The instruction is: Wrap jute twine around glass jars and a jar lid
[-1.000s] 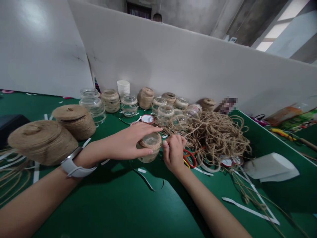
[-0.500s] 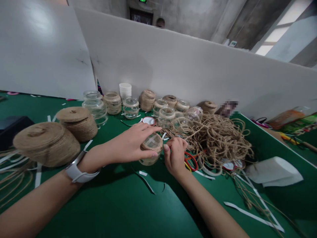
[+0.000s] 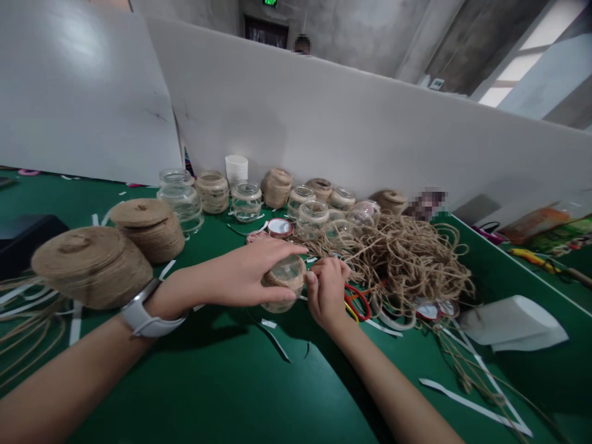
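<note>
My left hand, with a grey-banded watch on its wrist, grips a small glass jar between thumb and fingers. A band of jute twine goes around the jar, which is tilted so that its clear round end shows. Close to the jar's right side, my right hand is closed, thumb against curled fingers, on a strand of the twine; most of that strand is hidden by the fingers. A big loose heap of jute twine lies just beyond my right hand.
Two twine-wrapped lidded pots stand left. Several glass jars, some twine-wrapped, line the white partition, with stacked paper cups. Red-handled scissors lie beside my right hand. A white roll and paper strips lie right.
The jar has tilted slightly in my left hand, and the twine band around it shows more. My right hand stays closed beside it. The view has shifted a little.
</note>
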`<state>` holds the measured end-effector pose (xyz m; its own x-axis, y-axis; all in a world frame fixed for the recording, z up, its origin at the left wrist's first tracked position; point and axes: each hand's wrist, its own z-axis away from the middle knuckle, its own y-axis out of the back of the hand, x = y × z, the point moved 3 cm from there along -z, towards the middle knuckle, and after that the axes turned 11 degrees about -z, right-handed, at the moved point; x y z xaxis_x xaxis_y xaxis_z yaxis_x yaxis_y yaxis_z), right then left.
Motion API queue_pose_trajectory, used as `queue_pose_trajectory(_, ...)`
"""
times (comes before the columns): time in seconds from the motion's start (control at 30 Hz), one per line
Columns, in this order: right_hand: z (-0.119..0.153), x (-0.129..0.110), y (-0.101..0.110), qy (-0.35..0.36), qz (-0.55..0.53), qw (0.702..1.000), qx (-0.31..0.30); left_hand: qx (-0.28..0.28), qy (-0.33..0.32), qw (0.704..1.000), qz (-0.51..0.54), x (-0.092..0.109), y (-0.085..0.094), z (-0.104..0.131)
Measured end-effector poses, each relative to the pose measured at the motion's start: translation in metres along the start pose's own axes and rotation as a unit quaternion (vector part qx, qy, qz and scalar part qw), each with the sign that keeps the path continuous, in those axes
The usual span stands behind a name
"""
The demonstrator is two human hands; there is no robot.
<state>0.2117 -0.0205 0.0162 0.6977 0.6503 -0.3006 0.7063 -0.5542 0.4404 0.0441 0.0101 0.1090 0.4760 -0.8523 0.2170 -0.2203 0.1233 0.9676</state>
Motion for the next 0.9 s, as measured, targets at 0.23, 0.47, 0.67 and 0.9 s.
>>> queue_pose_trajectory(0.23,0.0006,-0.0007,-0.0005,-0.001,-0.004,1.000,-0.002,0.017,-0.006,1.000,-0.009,0.0074,0.0009,-0.0049)
queue_pose_trajectory(0.47,-0.0006,-0.0032,0.0000,0.007,-0.016,1.000,0.007,0.007,-0.006,1.000,-0.007,0.0033,0.0018,-0.0060)
queue_pose_trajectory(0.67,-0.0007,-0.0024,-0.0011,0.001,-0.019,1.000,0.008,0.026,-0.029,0.999,0.003,0.0025,-0.0035,-0.0047)
queue_pose_trajectory(0.9,0.0005,-0.0001,-0.0002,-0.011,-0.031,0.999,0.000,-0.031,-0.025,0.999,0.016,0.0107,-0.0022,-0.0011)
